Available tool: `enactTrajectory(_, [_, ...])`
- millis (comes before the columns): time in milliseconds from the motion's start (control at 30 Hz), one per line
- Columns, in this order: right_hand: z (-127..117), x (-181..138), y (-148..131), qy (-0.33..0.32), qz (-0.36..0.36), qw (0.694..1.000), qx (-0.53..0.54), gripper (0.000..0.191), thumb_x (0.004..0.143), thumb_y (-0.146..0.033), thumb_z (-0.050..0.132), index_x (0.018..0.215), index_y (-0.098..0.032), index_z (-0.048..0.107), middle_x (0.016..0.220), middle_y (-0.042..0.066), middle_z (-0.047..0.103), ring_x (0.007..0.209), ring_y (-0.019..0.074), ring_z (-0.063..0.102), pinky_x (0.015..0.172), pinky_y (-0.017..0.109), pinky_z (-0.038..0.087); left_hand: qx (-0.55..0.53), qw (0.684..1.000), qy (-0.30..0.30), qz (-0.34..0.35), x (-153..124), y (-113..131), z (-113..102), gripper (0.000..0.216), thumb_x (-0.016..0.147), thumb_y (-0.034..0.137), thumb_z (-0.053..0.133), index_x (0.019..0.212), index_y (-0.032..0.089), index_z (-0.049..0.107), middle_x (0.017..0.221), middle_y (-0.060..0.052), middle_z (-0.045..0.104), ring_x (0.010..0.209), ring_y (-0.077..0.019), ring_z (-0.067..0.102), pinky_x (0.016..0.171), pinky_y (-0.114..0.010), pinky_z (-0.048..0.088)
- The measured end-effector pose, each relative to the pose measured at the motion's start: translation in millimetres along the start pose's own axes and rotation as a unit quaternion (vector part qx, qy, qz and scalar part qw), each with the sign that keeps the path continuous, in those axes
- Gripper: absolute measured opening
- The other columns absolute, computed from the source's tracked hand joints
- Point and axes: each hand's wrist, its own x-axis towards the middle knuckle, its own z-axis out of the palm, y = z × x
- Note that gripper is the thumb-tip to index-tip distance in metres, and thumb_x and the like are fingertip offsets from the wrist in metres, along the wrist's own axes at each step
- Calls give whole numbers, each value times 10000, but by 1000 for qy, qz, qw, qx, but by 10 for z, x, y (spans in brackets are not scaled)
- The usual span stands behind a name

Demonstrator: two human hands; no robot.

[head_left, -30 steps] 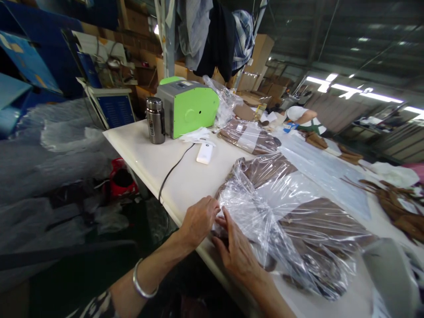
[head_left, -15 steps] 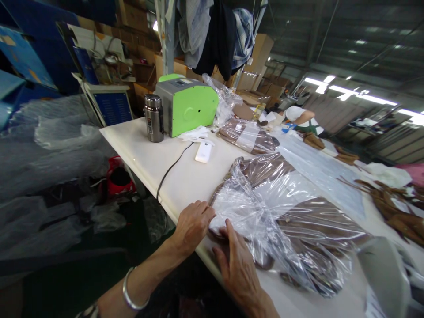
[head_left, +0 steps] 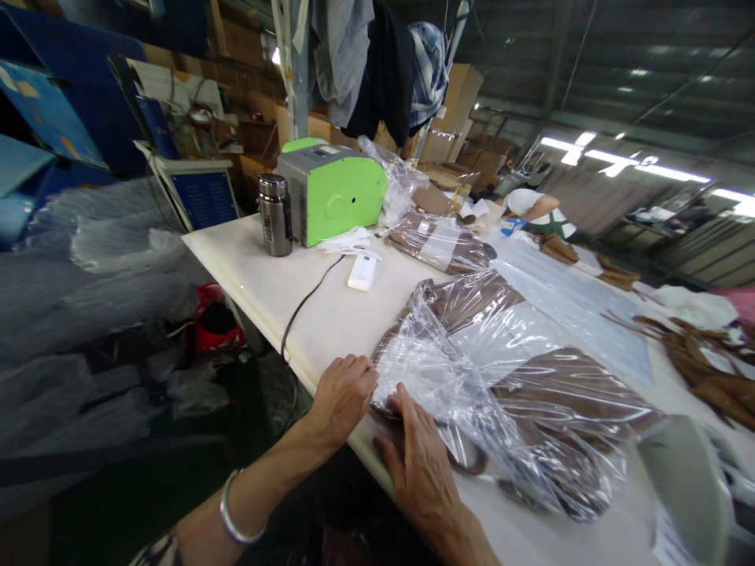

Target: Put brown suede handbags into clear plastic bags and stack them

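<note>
A clear plastic bag (head_left: 472,369) with a brown garment (head_left: 566,393) inside lies on the white table (head_left: 330,314), its open end toward me. My left hand (head_left: 344,395) pinches the bag's near edge at the table's front. My right hand (head_left: 421,464) lies flat beside it, fingers pressing on the plastic and the brown fabric under it. A silver bracelet (head_left: 233,520) circles my left wrist.
A green and grey machine (head_left: 330,191), a steel flask (head_left: 274,215) and a white remote (head_left: 362,272) stand at the table's far left, with a black cable (head_left: 303,308) running off the edge. Another bagged garment (head_left: 442,244) lies beyond. A person (head_left: 536,208) works farther along. Loose brown pieces (head_left: 701,362) lie right.
Both hands have slid slightly toward me along the bag's open end. The plastic has been flattened down over the garment.
</note>
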Motion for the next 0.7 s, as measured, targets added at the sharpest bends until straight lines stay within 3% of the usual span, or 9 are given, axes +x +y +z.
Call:
enactTrajectory(133, [-52, 55, -49, 5, 12, 1000, 14, 734, 972, -292, 499, 1584, -196, 106, 1430, 165, 537, 1287, 293, 550, 997, 504, 541, -37, 999, 11, -6, 18, 25, 47, 93, 942, 137, 567, 905, 176, 643, 921, -40, 658, 902, -212, 602, 821, -355, 504])
enactTrajectory(233, [-60, 120, -82, -32, -13, 999, 1, 788, 964, -327, 521, 1588, -183, 61, 1476, 162, 498, 1327, 307, 514, 1036, 536, 504, -135, 989, 31, -42, 18, 27, 7, 6, 923, 177, 620, 926, 176, 626, 955, -34, 650, 943, -202, 597, 862, -337, 499])
enactTrajectory(333, [-23, 165, -110, -62, -32, 997, -24, 875, 951, -422, 548, 1587, -151, 12, 1531, 173, 427, 1388, 336, 438, 1085, 587, 439, -235, 969, 16, -79, 39, -1, -64, 54, 948, 234, 598, 941, 191, 629, 960, -21, 658, 945, -181, 612, 867, -310, 489])
enactTrajectory(467, [49, 191, -151, -81, -37, 994, -59, 974, 916, -575, 555, 1589, -147, -3, 1552, 172, 392, 1413, 381, 386, 1102, 639, 382, -233, 966, -12, -114, 90, -38, -80, 98, 945, 177, 554, 1027, 191, 606, 925, -15, 661, 883, -177, 618, 824, -310, 480])
enactTrajectory(600, [101, 208, -179, -91, -33, 992, -79, 1021, 889, -638, 548, 1589, -150, -12, 1569, 155, 368, 1411, 416, 371, 1080, 665, 374, -194, 977, -16, -83, 105, -45, -56, 123, 943, 143, 489, 936, 193, 600, 920, -29, 650, 896, -194, 595, 839, -331, 465])
enactTrajectory(700, [119, 213, -188, -90, -30, 992, -84, 994, 899, -622, 542, 1590, -154, 2, 1574, 151, 359, 1393, 411, 397, 1084, 661, 357, -235, 971, 12, -37, 60, -59, -51, 184, 938, 119, 438, 857, 195, 585, 873, -27, 628, 876, -190, 576, 830, -324, 460])
